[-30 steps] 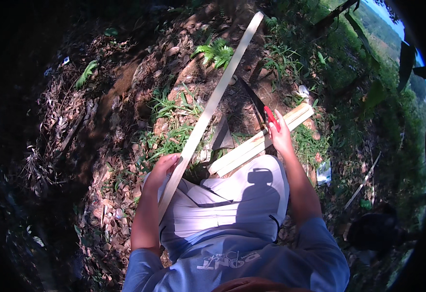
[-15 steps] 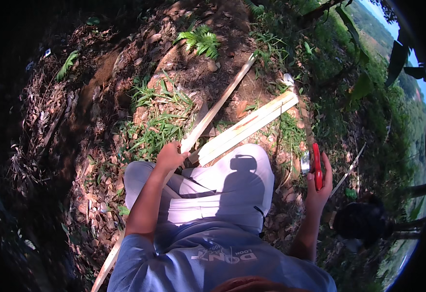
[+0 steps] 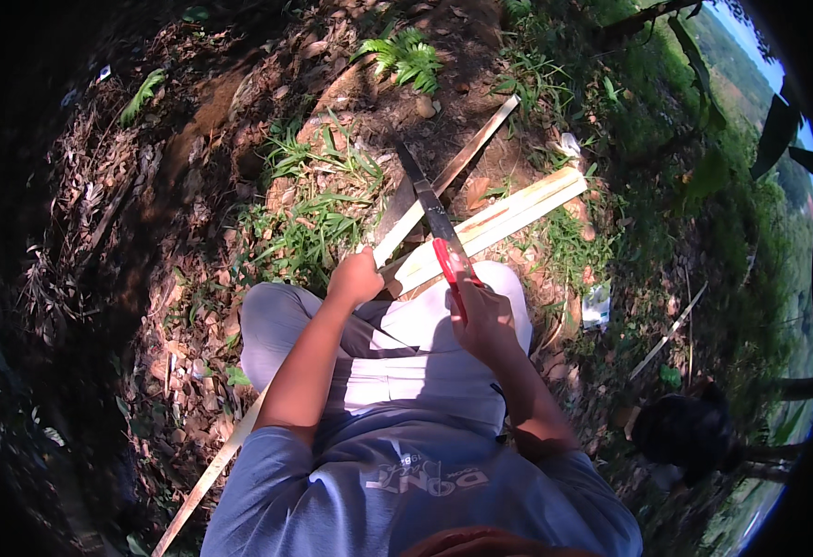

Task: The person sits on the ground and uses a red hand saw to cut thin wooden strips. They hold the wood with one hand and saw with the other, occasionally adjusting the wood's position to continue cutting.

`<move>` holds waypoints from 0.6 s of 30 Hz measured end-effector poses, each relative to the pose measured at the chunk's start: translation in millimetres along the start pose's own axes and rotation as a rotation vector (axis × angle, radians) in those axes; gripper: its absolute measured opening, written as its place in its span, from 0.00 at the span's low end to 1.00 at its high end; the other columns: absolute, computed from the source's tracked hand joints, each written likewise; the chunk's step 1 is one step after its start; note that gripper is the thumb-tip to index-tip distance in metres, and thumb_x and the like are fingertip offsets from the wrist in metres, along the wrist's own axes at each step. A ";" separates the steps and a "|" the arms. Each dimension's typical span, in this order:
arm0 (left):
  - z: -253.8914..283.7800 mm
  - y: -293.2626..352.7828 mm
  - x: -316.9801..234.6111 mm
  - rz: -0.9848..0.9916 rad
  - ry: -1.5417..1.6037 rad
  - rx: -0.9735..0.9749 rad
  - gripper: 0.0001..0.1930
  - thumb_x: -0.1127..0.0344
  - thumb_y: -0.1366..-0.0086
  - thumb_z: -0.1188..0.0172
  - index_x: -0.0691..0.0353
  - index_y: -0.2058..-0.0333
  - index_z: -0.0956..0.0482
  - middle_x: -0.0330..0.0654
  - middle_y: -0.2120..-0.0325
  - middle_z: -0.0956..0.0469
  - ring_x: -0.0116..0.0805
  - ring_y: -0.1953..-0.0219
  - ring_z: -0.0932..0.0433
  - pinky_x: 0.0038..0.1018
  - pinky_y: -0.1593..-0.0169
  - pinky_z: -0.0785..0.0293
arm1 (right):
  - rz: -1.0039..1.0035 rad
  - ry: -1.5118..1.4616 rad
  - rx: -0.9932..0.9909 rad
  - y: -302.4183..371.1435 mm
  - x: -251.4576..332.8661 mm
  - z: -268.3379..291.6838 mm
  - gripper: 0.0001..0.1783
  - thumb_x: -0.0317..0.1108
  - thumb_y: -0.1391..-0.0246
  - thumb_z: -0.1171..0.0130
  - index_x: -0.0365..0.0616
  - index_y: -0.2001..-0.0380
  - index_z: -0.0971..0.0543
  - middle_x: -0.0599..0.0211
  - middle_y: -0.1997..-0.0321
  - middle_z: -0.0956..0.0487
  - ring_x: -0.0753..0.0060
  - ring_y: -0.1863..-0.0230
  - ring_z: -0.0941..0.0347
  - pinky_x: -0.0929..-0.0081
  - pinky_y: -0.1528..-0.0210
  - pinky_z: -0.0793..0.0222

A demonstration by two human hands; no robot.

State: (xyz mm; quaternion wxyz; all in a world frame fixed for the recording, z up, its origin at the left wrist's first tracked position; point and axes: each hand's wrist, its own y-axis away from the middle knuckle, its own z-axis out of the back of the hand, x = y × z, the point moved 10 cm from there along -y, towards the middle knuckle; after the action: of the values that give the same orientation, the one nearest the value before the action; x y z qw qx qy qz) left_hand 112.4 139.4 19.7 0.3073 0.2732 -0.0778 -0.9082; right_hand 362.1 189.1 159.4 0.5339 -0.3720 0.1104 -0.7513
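Note:
My left hand [image 3: 355, 278] is closed around a long, pale wooden strip [image 3: 403, 232] in front of my lap. Its far end points up and to the right; a similar pale length shows beyond my left forearm, with the part between hidden. In my right hand [image 3: 486, 323] is a machete [image 3: 438, 217], gripped by its red handle. The dark blade points away from me and slants left, crossing over the strip; whether they touch I cannot tell. Right of the strip, several split pale wood pieces [image 3: 508, 219] lie together, their near ends by my right knee.
I sit with folded legs [image 3: 378, 357] on ground covered in dry leaves. Grass [image 3: 318, 218] grows ahead on the left, and a fern [image 3: 406, 60] stands farther off. A white packet [image 3: 596, 308] and a thin stick [image 3: 668, 332] lie to the right, near a dark object [image 3: 685, 429].
My right hand has swung the machete from the right side inward, so its blade now crosses the strip. My left hand and the strip have shifted slightly right in the view.

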 end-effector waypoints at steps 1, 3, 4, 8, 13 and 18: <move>0.9 4.7 2.5 0.025 -0.013 -0.004 0.19 0.67 0.38 0.38 0.69 0.49 0.20 0.63 0.58 0.13 0.63 0.52 0.13 0.52 0.45 0.17 | -0.009 0.064 0.105 -2.6 -1.2 -25.4 0.37 0.31 0.33 0.37 0.38 0.24 0.32 0.53 0.63 0.12 0.55 0.70 0.14 0.60 0.67 0.21; 1.0 3.7 1.8 0.047 -0.033 -0.015 0.18 0.67 0.38 0.39 0.68 0.50 0.18 0.62 0.57 0.12 0.62 0.51 0.12 0.51 0.45 0.17 | -0.022 0.163 0.251 -10.7 -8.3 -55.6 0.37 0.33 0.32 0.37 0.39 0.23 0.33 0.53 0.63 0.12 0.56 0.70 0.14 0.60 0.67 0.20; 0.6 4.2 3.7 0.062 -0.043 -0.019 0.18 0.67 0.38 0.39 0.68 0.51 0.18 0.61 0.57 0.12 0.61 0.51 0.12 0.51 0.44 0.17 | -0.027 0.184 0.295 -14.3 -10.5 -66.0 0.37 0.34 0.32 0.37 0.39 0.23 0.33 0.53 0.63 0.12 0.55 0.70 0.14 0.60 0.67 0.20; -3.5 1.5 5.8 0.063 0.029 -0.023 0.18 0.66 0.39 0.37 0.66 0.51 0.17 0.62 0.57 0.12 0.62 0.51 0.13 0.52 0.44 0.18 | 0.012 0.130 0.294 -10.6 -21.7 -90.1 0.39 0.39 0.31 0.37 0.39 0.22 0.36 0.52 0.64 0.13 0.55 0.69 0.14 0.61 0.67 0.20; -6.1 -2.0 13.6 0.085 0.040 -0.027 0.20 0.67 0.39 0.38 0.67 0.49 0.17 0.63 0.57 0.13 0.63 0.50 0.13 0.52 0.43 0.18 | -0.019 0.084 0.368 -8.7 -20.1 -97.1 0.42 0.44 0.32 0.35 0.43 0.20 0.36 0.53 0.67 0.13 0.55 0.70 0.14 0.59 0.67 0.19; 0.0 2.9 7.3 0.093 0.011 -0.039 0.25 0.50 0.33 0.32 0.68 0.49 0.16 0.62 0.57 0.12 0.62 0.51 0.12 0.52 0.45 0.16 | -0.137 0.144 0.461 -7.6 -28.8 -97.8 0.39 0.45 0.32 0.36 0.48 0.21 0.33 0.53 0.72 0.15 0.50 0.72 0.16 0.57 0.65 0.20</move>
State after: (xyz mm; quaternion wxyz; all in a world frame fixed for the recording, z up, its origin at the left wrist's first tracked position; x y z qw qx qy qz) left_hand 109.0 132.7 17.3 0.3550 0.2682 -0.0711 -0.8928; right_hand 294.9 195.0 82.6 0.5433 -0.1925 -0.0518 -0.8155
